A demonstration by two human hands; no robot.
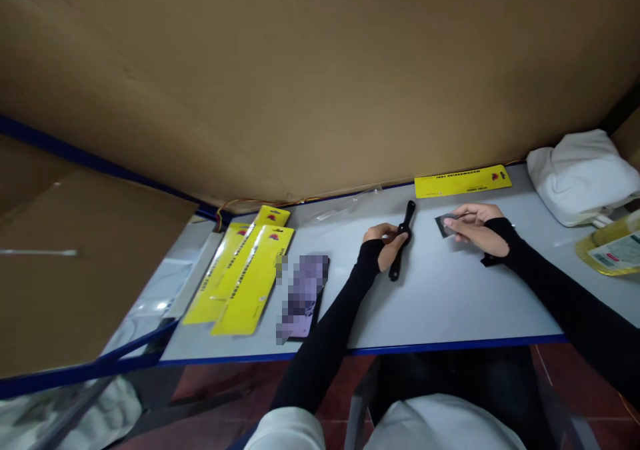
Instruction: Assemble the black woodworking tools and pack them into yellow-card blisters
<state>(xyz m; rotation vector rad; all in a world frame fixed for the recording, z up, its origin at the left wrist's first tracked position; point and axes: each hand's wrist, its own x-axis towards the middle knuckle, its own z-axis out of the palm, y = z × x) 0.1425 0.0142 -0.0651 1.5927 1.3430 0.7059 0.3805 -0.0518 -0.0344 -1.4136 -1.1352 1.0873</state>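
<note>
hands at work on a pale table edged in blue, under a wall of brown cardboard. the left hand is clenched around the middle of a long black tool, which lies slanted on the table with its far tip pointing toward the cardboard. the right hand, just right of the black tool, pinches a small dark grey piece between fingertips, the piece resting flat on the table or barely lifted; which is not clear.

judging from this, the step in hand is a bringing-together: tool held ready, small piece gripped beside it. the next move seems to call for a steady left grip and a careful, fine placement by the right, since the piece is thin and easily dropped.

by count: one black tool, one grey piece. three yellow packaging cards, two overlapping well left of the black tool and one beyond it against the cardboard. one blurred purple packet left of the tool, between it and the two cards. one white cloth bundle far right of the tool, and one yellow-labelled bag near the bundle at the table's right edge. a clear plastic sleeve lies beyond the tool.
</note>
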